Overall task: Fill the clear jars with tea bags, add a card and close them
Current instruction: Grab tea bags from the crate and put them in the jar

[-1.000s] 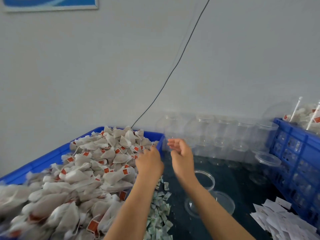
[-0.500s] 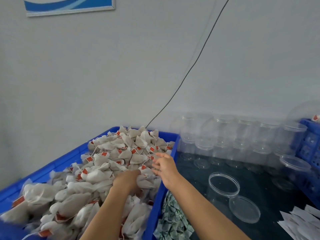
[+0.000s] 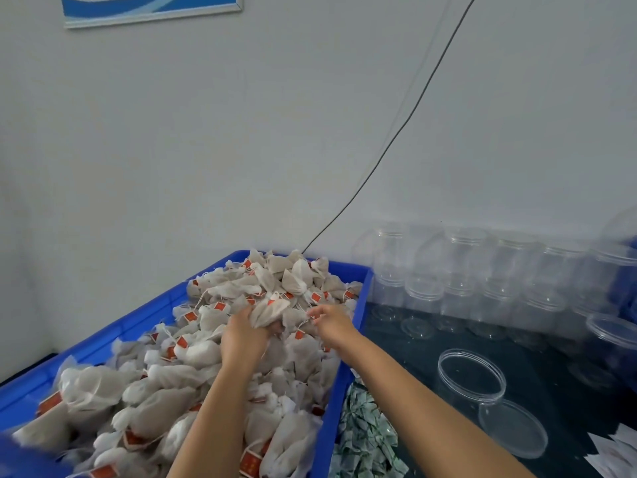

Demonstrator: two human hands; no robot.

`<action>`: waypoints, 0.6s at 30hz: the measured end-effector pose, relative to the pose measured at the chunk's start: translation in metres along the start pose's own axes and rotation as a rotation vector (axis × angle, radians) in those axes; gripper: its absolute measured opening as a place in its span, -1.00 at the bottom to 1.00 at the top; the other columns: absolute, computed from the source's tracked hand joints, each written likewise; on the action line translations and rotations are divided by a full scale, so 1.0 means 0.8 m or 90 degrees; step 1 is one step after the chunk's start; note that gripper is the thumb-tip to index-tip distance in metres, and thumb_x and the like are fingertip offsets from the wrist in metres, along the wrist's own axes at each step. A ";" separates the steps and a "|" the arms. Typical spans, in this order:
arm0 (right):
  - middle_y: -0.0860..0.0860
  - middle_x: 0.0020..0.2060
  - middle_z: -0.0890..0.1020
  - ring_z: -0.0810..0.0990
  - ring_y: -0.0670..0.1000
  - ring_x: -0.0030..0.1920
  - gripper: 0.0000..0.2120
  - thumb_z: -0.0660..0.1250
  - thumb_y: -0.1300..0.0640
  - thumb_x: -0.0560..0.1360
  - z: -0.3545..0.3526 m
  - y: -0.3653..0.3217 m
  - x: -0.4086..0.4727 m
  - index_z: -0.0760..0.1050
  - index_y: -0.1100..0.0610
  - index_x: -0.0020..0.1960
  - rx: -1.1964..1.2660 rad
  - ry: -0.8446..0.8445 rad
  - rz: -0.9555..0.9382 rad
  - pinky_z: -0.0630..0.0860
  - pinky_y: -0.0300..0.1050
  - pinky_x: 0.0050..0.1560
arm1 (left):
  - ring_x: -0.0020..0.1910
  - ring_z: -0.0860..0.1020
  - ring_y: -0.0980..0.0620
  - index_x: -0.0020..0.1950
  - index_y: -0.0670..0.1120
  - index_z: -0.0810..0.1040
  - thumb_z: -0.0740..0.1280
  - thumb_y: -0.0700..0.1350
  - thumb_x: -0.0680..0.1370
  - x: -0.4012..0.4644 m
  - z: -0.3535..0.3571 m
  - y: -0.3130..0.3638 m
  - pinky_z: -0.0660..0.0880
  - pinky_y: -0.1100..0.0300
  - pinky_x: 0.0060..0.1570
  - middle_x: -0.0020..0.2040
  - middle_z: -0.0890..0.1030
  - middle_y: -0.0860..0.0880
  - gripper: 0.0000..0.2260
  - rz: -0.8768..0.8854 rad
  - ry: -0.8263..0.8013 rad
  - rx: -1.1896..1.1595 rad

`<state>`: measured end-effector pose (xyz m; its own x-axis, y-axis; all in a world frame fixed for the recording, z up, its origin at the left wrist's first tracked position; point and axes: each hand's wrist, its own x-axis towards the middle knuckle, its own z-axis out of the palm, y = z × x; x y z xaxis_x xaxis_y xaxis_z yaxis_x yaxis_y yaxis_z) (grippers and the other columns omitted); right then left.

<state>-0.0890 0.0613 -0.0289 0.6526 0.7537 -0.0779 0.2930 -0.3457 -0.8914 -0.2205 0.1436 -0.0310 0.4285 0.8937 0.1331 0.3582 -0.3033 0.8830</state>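
Both hands in the blue crate [image 3: 348,381] at lower left of the frame, over the heap of tea bags [image 3: 193,360]; left hand [image 3: 243,338] at centre, fingers curled round a bag [image 3: 270,312] and lifting it off the pile; right hand [image 3: 331,322] just right of it, fingertips pinched on what looked like a string or tag, too small to say which. Open jar [image 3: 470,377] at lower right, on the dark table [image 3: 406,343], well apart from the crate, with nothing in it; lid [image 3: 513,427] flat beside it, below and right. More empty jars [image 3: 458,270] stacked along the wall at right; white cards [image 3: 617,453] at the bottom right corner; green-and-white packets [image 3: 365,432] heaped between crate and jar.

Filling judged barely begun. Likely trouble from here: strings tangled across the pile, so one lifted bag dragging neighbours over the crate rim onto the packets; a loosely held bag slipping on the carry across to the jar; a light, empty jar tipped or pushed by a hasty drop; the lid, lying so close, knocked aside or buried under stray bags; a tag torn off by pulling on the string instead of the bag itself.
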 end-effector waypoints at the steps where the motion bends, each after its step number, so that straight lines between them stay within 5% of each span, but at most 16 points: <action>1: 0.06 0.22 0.49 0.50 0.01 0.09 -0.68 0.09 0.31 0.60 0.002 -0.003 0.001 0.48 0.13 0.27 -0.113 -0.040 -0.018 0.48 -0.13 0.02 | -0.01 0.58 -0.16 0.25 -0.19 0.51 0.47 -0.14 0.48 0.000 -0.001 0.001 0.55 -0.01 -0.02 0.03 0.62 -0.16 -0.62 -0.017 0.015 -0.038; 4: 0.12 0.32 0.49 0.46 0.09 0.31 -0.62 0.06 0.37 0.58 0.014 -0.005 0.002 0.47 0.18 0.32 -0.253 -0.095 -0.057 0.42 -0.07 0.27 | 0.02 0.58 -0.16 0.29 -0.17 0.50 0.47 -0.14 0.48 0.000 -0.005 0.004 0.56 -0.06 0.04 0.04 0.61 -0.12 -0.60 -0.056 0.044 -0.153; 8: 0.11 0.11 0.58 0.53 0.05 0.12 -0.74 0.10 0.33 0.59 0.025 -0.004 -0.007 0.52 0.21 0.14 -0.004 0.056 -0.146 0.50 -0.01 0.20 | -0.16 0.56 -0.02 0.14 -0.07 0.52 0.46 -0.17 0.48 -0.003 -0.007 0.011 0.50 0.11 -0.23 -0.15 0.57 -0.01 -0.73 -0.072 0.046 -0.302; 11: 0.08 0.15 0.57 0.57 0.03 0.11 -0.69 0.05 0.01 0.67 0.023 -0.007 -0.023 0.47 0.09 0.26 0.225 -0.103 -0.156 0.58 -0.13 0.02 | -0.11 0.60 -0.05 0.10 -0.09 0.56 0.45 -0.22 0.49 -0.005 -0.009 0.018 0.55 0.02 -0.09 -0.13 0.63 -0.05 -0.79 -0.080 0.016 -0.420; 13: 0.08 0.23 0.54 0.59 0.12 0.16 -0.59 0.10 -0.15 0.63 0.019 -0.009 -0.034 0.34 0.01 0.40 0.294 -0.225 -0.134 0.63 -0.03 0.00 | 0.00 0.63 -0.13 0.09 -0.06 0.59 0.44 -0.23 0.49 -0.008 -0.009 0.026 0.56 -0.11 0.08 -0.04 0.67 -0.11 -0.79 -0.070 -0.012 -0.462; 18: 0.23 0.21 0.55 0.64 0.21 0.09 -0.68 0.32 0.25 0.55 0.015 -0.006 -0.044 0.44 0.11 0.29 0.436 -0.194 -0.128 0.62 0.18 0.04 | -0.12 0.64 -0.11 -0.03 0.06 0.57 0.47 -0.21 0.46 -0.015 -0.003 0.034 0.61 -0.10 -0.08 -0.12 0.66 -0.08 -0.80 0.033 0.005 -0.369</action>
<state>-0.1218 0.0430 -0.0269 0.3826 0.9201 0.0836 -0.1763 0.1616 -0.9710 -0.2182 0.1255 -0.0077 0.4267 0.8856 0.1833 -0.1765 -0.1173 0.9773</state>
